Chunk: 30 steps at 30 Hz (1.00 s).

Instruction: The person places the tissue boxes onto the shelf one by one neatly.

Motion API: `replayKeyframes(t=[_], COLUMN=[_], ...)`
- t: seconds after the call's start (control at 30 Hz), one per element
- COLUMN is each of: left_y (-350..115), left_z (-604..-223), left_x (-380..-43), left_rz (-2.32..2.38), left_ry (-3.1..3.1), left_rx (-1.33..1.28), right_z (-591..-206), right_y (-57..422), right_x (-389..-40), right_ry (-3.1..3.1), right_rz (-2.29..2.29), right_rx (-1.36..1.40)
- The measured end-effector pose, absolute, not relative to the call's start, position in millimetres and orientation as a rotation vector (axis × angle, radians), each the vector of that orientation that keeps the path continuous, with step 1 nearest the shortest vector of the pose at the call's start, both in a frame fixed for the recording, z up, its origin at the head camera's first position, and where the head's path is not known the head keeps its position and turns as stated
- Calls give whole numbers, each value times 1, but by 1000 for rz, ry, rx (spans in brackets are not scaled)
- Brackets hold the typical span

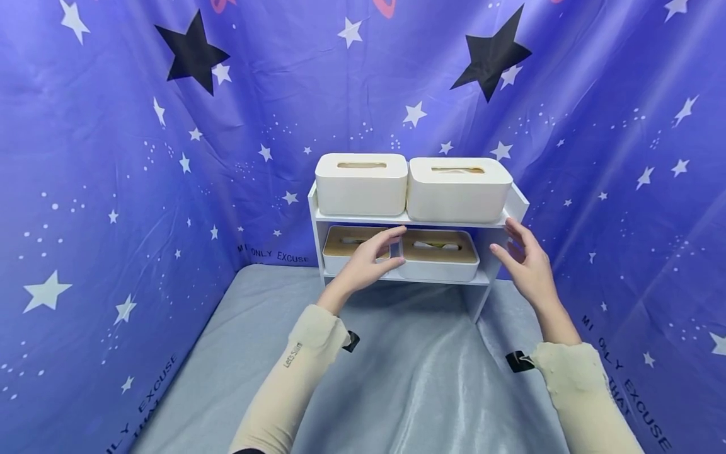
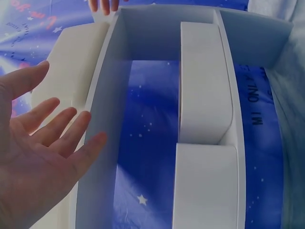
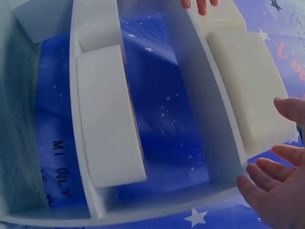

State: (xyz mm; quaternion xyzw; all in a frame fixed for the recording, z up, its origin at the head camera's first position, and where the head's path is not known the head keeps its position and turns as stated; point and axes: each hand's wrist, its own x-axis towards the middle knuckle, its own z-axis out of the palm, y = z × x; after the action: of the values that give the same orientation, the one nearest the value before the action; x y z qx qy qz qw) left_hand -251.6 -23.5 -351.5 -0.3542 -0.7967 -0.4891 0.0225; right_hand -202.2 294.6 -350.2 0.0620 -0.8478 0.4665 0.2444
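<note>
A white two-tier shelf rack (image 1: 486, 255) holds several tissue boxes. On its top board stand a left white tissue box (image 1: 360, 194) and a right white tissue box (image 1: 458, 198), side by side. Below sit two boxes with wood-coloured lids, the lower left box (image 1: 336, 257) partly behind my left hand (image 1: 365, 260) and the lower right box (image 1: 439, 270). That hand has its fingers spread before the rack and holds nothing in the left wrist view. Near the rack's right end, my right hand (image 1: 531, 271) is spread, close to the upper right box, with nothing held.
Grey-blue cloth (image 1: 397, 378) covers the surface beneath the rack. A blue curtain (image 1: 272, 113) printed with stars hangs behind and along both sides. Black wrist devices, one at the left wrist (image 1: 351, 341) and one at the right wrist (image 1: 518, 361), sit beside the pale sleeves.
</note>
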Motion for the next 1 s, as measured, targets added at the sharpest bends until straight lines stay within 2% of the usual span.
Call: replayKeyframes(t=[0.53,1.0], left_y=[-75,-132], left_z=[-380,-402], left_x=[-244,-243], left_rz=[-1512,-1433], left_ry=[-2471,-2549], left_rx=[-969,-763], right_z=[-384,-407], right_y=[328,355], right_x=[-187,-183], right_ry=[-2372,-2534], right_rz=[1094,954], right_rx=[71,151])
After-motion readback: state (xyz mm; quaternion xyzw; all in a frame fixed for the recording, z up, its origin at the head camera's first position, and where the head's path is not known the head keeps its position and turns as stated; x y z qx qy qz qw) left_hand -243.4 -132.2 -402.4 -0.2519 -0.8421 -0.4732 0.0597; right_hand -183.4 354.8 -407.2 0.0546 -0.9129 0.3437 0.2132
